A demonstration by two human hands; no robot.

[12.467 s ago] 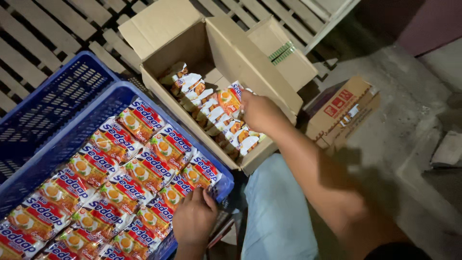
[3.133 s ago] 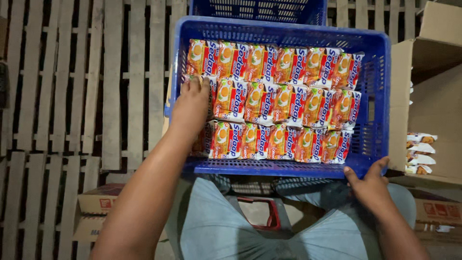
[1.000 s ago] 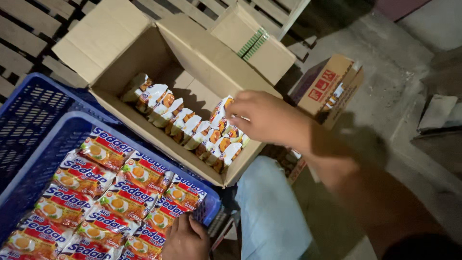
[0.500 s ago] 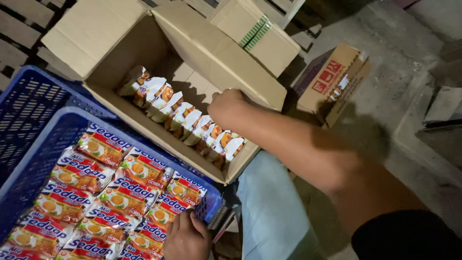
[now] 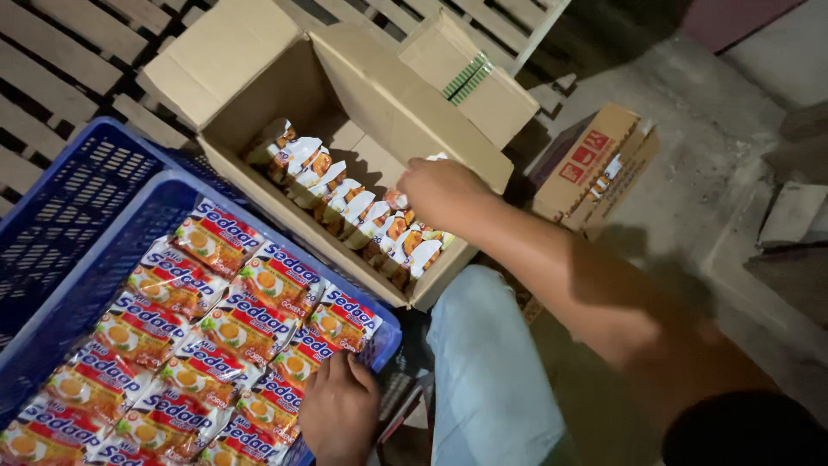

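The big open cardboard box [image 5: 259, 103] sat in the middle, with plain brown flaps folded out. Inside it, a row of noodle packets [image 5: 345, 211] stood on their edges, white and orange and shiny. The right hand [image 5: 444, 192] reached into the box at the near end of that row. Its fingers were curled down onto the packets, but I could not tell if they gripped one.

Left of the box was a blue plastic crate [image 5: 60, 224] with a grid of small holes in its walls. Flat noodle packets [image 5: 216, 324] lay in neat rows in it, orange and red with a blue and white label band. The left hand [image 5: 338, 416] rested on the crate's near corner, fingers bent, touching the closest packets.

Right of the box sat a small cardboard carton [image 5: 595, 164] with a red label. Behind it lay a wooden slatted pallet [image 5: 60, 52].
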